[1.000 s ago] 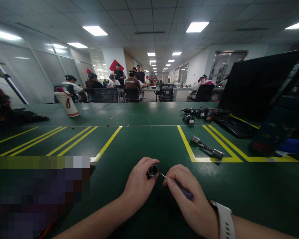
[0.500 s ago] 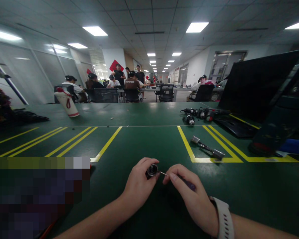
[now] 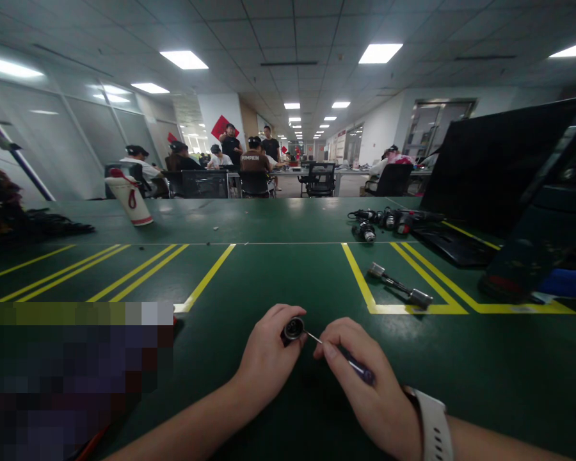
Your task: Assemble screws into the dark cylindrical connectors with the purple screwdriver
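Note:
Near the middle of the green table, my left hand [image 3: 271, 349] is closed around a dark round metal part [image 3: 294, 328], its open, hollow end facing me. My right hand [image 3: 358, 368] grips a small screwdriver with a dark purple handle [image 3: 362, 370]. The thin shaft [image 3: 314, 337] points left, and its tip meets the side of the part near my left fingertips. Whether the tip sits in a hole cannot be seen. Both hands are just above the table [image 3: 211, 358]. A metal rod piece with two cylindrical ends [image 3: 399, 285] lies to the right, inside yellow tape lines.
Dark tools with cables [image 3: 365, 225] lie at the back right, near a black monitor [image 3: 499, 166] and a large dark cylinder [image 3: 528, 243]. A white cup [image 3: 130, 200] stands at the back left. Several people sit or stand beyond the table.
My right hand has turned slightly, and more of the screwdriver handle shows. The left hand and the round part have stayed almost still.

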A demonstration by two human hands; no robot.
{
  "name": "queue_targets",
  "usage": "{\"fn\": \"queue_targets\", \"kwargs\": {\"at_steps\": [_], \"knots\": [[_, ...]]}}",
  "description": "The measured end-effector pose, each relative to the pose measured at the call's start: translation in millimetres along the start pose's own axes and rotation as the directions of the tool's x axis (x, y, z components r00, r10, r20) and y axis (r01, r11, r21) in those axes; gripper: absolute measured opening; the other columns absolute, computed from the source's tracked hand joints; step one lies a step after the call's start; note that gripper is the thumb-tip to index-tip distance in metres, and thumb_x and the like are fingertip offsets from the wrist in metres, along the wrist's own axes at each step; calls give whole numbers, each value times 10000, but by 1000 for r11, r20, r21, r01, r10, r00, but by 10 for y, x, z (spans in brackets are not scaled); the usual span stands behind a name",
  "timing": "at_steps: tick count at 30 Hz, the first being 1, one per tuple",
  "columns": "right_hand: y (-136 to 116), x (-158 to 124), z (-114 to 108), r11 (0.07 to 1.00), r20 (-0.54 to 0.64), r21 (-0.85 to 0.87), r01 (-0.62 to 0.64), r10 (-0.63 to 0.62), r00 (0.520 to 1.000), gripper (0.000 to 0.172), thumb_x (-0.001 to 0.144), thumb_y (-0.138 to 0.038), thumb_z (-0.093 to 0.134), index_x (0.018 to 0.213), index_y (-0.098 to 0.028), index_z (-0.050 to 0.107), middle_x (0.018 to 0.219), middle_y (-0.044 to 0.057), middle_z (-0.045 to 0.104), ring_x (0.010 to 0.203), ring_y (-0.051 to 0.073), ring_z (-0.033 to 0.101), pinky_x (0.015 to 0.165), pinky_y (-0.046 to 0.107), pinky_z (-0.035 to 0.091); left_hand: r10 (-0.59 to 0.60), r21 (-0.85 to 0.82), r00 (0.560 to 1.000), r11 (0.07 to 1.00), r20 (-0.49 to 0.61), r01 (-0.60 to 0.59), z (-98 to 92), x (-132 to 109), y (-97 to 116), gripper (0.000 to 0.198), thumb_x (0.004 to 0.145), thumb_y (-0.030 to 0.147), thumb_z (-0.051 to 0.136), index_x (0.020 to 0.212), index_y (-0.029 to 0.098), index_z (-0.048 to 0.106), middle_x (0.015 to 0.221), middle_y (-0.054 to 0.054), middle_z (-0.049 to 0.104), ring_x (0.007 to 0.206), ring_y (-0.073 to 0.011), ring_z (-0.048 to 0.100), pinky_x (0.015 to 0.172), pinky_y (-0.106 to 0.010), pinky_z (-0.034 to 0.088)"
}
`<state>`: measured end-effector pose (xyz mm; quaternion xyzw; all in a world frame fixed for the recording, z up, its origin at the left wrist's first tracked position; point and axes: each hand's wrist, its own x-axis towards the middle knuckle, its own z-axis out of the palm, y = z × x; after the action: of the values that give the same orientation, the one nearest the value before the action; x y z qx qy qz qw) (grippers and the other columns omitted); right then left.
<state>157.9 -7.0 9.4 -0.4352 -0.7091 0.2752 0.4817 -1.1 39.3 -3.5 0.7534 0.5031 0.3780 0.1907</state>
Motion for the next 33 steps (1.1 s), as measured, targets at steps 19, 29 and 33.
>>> {"fn": "queue_targets", "kwargs": {"at_steps": [19,29,33], "knots": [[24,16,-14,993,15,108,-50,48,999,231,879,-261,403,732,-186,565,747,35,548,724,184,530,667,327,424,2,-9,1000,1000,-19,-2,-7,2,6,281,694,88,611,942,219,639,926,-13,651,848,-173,618,742,-293,491],[-27,-37,22,998,10,-32,52,-52,999,190,864,-186,395,737,-181,536,767,53,528,740,199,498,676,357,394,7,2,1000,1000,-4,-7,-8,-8,21,302,688,50,591,938,212,638,926,-21,646,857,-180,614,761,-309,488],[-5,-4,12,998,12,68,-11,10,1000,215,867,-229,406,716,-180,551,755,44,545,738,195,521,690,351,399,-1,5,1000,1000,-5,1,-12,-13,-4,282,704,71,592,943,214,631,928,-19,641,851,-177,611,748,-305,487]]}}
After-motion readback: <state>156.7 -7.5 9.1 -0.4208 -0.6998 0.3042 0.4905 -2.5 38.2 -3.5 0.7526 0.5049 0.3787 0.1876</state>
